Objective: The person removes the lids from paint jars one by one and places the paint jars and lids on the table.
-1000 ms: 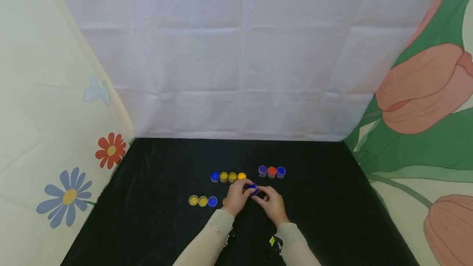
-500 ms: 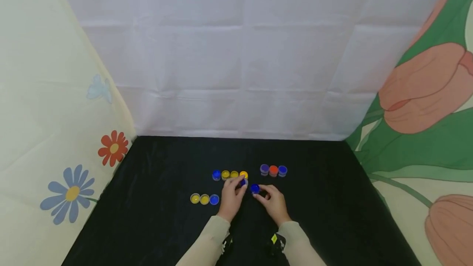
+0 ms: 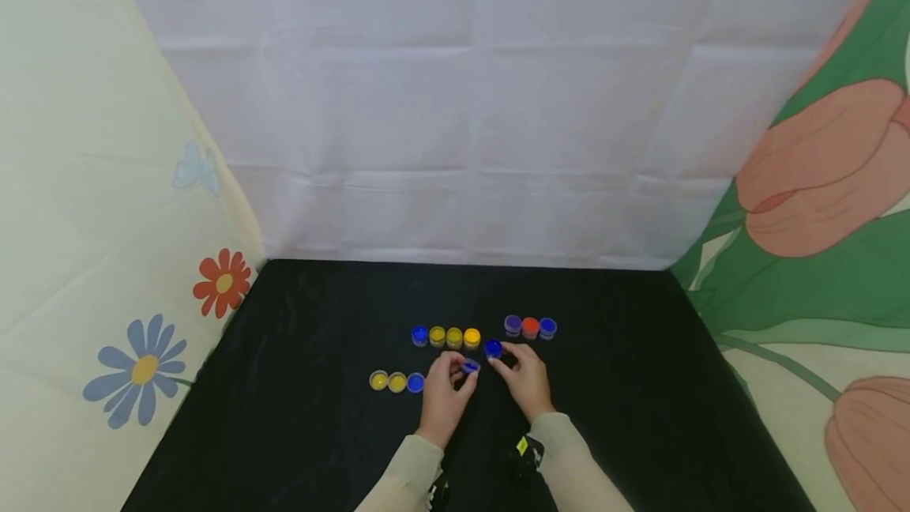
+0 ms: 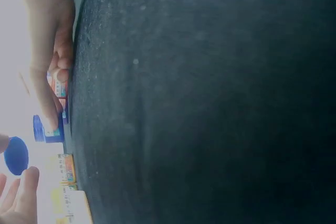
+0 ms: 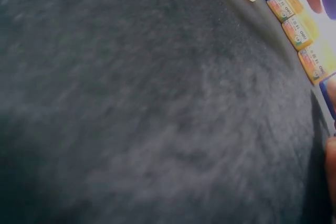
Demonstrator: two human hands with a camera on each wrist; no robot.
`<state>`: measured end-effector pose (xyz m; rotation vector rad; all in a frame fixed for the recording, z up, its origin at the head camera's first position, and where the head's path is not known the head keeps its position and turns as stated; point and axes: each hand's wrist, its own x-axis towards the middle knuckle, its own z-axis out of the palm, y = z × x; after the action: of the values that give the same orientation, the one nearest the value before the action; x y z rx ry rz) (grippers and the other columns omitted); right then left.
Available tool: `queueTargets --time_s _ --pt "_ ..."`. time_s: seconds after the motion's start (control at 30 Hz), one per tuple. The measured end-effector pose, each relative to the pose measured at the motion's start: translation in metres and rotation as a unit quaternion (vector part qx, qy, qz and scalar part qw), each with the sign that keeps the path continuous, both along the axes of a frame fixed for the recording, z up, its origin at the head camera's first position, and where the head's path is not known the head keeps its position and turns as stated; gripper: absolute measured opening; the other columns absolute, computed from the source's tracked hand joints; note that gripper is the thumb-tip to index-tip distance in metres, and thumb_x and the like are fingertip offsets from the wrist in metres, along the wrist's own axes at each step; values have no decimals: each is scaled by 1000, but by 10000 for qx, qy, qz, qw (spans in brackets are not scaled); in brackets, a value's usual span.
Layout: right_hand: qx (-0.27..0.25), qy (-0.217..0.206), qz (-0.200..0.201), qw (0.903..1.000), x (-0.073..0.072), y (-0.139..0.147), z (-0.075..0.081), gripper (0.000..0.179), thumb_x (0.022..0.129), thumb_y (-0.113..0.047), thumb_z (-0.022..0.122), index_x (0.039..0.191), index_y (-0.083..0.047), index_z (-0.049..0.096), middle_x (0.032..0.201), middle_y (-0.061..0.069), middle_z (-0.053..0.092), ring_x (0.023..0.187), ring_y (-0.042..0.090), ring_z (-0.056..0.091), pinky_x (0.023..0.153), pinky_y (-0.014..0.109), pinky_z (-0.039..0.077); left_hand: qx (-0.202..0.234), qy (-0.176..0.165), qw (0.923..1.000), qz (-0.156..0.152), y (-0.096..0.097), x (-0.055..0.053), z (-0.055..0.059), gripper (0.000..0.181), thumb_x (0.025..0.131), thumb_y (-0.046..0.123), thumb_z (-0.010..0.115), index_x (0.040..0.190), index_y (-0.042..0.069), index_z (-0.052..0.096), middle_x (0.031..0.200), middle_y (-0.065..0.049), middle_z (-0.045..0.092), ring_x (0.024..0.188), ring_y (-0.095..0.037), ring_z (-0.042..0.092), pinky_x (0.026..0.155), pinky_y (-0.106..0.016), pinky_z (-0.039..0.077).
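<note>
My left hand (image 3: pixel 442 401) pinches a round blue lid (image 3: pixel 471 367) by its edge, tilted and held off the table. In the left wrist view that lid (image 4: pixel 16 156) shows as a flat blue disc between thumb and fingers. My right hand (image 3: pixel 528 384) grips a small blue paint pot (image 3: pixel 494 348) between thumb and fingers. The pot is uncovered and upright, beside the right end of a row of pots. That row holds a blue pot (image 3: pixel 420 336), two dull yellow pots (image 3: pixel 445 337) and a brighter yellow-orange pot (image 3: pixel 472 338).
Right of the row stand a purple pot (image 3: pixel 513 325), a red pot (image 3: pixel 530 328) and another blue pot (image 3: pixel 547 328). Nearer, to the left, lie two yellow round pieces (image 3: pixel 387 381) and a blue one (image 3: pixel 415 382), probably lids. Black cloth (image 3: pixel 298 433) covers the table; a white sheet (image 3: pixel 455 141) hangs behind.
The hands were together at the blue pot, then parted, the lid coming away in the left. The right hand has carried the pot forward towards the row; the left has lowered slightly with the lid.
</note>
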<state>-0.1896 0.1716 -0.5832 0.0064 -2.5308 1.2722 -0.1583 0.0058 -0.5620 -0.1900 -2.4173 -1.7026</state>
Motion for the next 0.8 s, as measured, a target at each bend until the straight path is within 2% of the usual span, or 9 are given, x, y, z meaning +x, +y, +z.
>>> queueTargets --time_s 0.1,0.23,0.33,0.43,0.53,0.8 --pt "124 60 -118 9998 -4 -3 1 34 85 -14 83 115 0 73 106 15 69 71 19 55 65 33 50 -409 -21 9992 -2 1 3 2 21 90 8 78 102 9 60 102 -4 62 97 -20 67 86 -33 58" --pt "258 172 -289 9991 -8 -8 2 35 85 -15 83 114 1 73 108 18 69 88 32 66 82 48 55 -1252 171 9920 21 2 7 3 24 87 10 80 94 12 57 91 1 59 83 -14 62 74 -28 57" --pt "287 16 -394 9988 -9 -11 2 35 86 -17 83 115 0 73 112 19 69 102 37 67 91 54 52 -1998 376 9790 142 4 9 2 27 85 14 83 90 13 57 83 4 56 75 -11 54 68 -27 51" --pt "245 -266 -536 9979 -11 -14 2 35 88 -20 81 117 -3 73 116 18 68 107 37 66 93 55 51 -2727 533 9600 355 6 9 1 29 83 21 86 88 16 58 79 6 57 75 -13 48 66 -27 41" --pt "212 -430 -662 9967 -13 -16 2 35 89 -21 80 119 -4 72 117 17 68 109 36 65 93 56 50 -3197 534 9447 505 8 9 -1 30 81 27 88 86 18 59 78 6 60 77 -15 46 65 -27 33" --pt "261 -514 -847 9947 -18 -19 -2 36 90 -25 79 120 -7 72 117 15 69 107 37 66 88 58 51 -3706 391 9264 541 8 9 -5 33 80 28 89 88 18 58 81 4 61 79 -17 45 63 -29 29"
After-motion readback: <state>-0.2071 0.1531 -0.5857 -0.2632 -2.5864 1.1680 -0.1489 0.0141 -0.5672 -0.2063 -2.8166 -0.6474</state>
